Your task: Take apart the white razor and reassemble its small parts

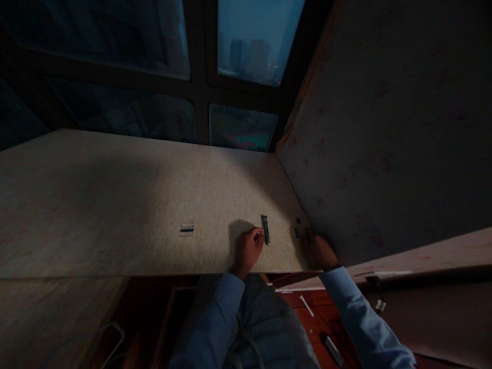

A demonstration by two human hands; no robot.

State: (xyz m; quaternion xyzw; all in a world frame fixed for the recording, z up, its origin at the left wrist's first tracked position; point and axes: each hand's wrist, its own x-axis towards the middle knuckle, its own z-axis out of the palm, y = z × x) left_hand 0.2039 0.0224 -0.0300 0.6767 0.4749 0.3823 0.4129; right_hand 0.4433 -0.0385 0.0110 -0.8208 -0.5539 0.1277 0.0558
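Note:
My left hand (249,249) rests on a pale wood-grain panel (115,205) near its front edge, fingers curled, its fingertips touching a small dark metal fitting (265,229) that lies on the panel. My right hand (318,249) sits at the panel's right corner, where it meets an upright board (384,128). Its fingers are curled beside a small dark piece (297,231) and a hole (298,221). What the right fingers hold is too dark to make out. Both arms wear light blue sleeves.
Another small dark part (187,228) lies on the panel to the left. Dark windows (253,41) stand behind. Below the panel's edge are a red-brown floor, a white strip (306,305), a dark tool (332,349) and a white cable (115,333).

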